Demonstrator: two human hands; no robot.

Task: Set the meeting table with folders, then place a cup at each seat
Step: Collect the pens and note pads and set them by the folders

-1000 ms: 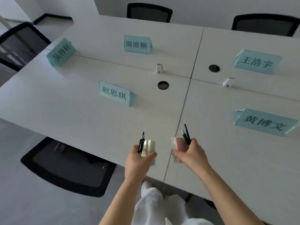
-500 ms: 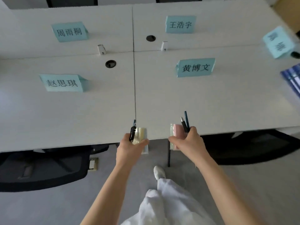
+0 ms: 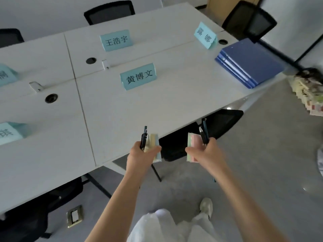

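- left hand (image 3: 139,157) has a grip on a pen (image 3: 143,138) plus a notepad (image 3: 153,147)
- right hand (image 3: 204,152) is grasping two pens (image 3: 203,132) and a pinkish notepad (image 3: 192,145)
- blue folders (image 3: 250,62) are stacked at the counter (image 3: 174,95) corner, near a name card (image 3: 205,36)

A: Table (image 3: 174,95) colour? Folders (image 3: 250,62) at 2 o'clock?

B: Table: white. Folders: dark blue, white page edges. Name cards (image 3: 138,76): light teal, black characters.

A: Chairs (image 3: 250,18)? Notepads?

B: Chairs: black. Left notepad (image 3: 153,142): pale yellow. Right notepad (image 3: 193,145): pink, green edge. Pens (image 3: 203,133): dark.
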